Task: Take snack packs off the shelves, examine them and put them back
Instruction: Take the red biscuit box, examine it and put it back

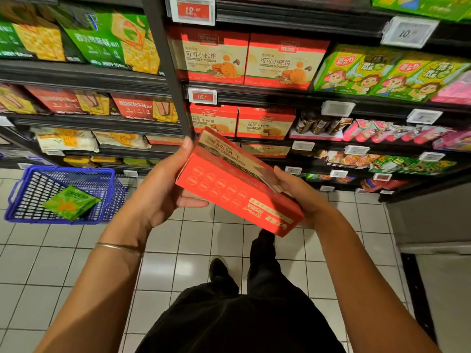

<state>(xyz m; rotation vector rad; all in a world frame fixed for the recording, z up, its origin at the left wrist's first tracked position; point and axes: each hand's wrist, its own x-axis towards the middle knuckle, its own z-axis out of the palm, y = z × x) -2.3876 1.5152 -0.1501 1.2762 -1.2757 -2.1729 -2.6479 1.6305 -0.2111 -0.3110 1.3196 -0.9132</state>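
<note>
Head view: left hand [163,189], right hand [300,192] grip tilted red box [229,189] ends.

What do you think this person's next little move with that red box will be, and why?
Likely tilting the red box so that its printed face turns toward the eyes. The left hand and right hand grip its two ends, off the shelves. Its narrow red side faces the camera while the printed face slants away, so examining seems unfinished.

Bare forearms, a thin metal bangle [117,247] on the left wrist, black trousers [244,314] and black shoes [218,268].
</note>
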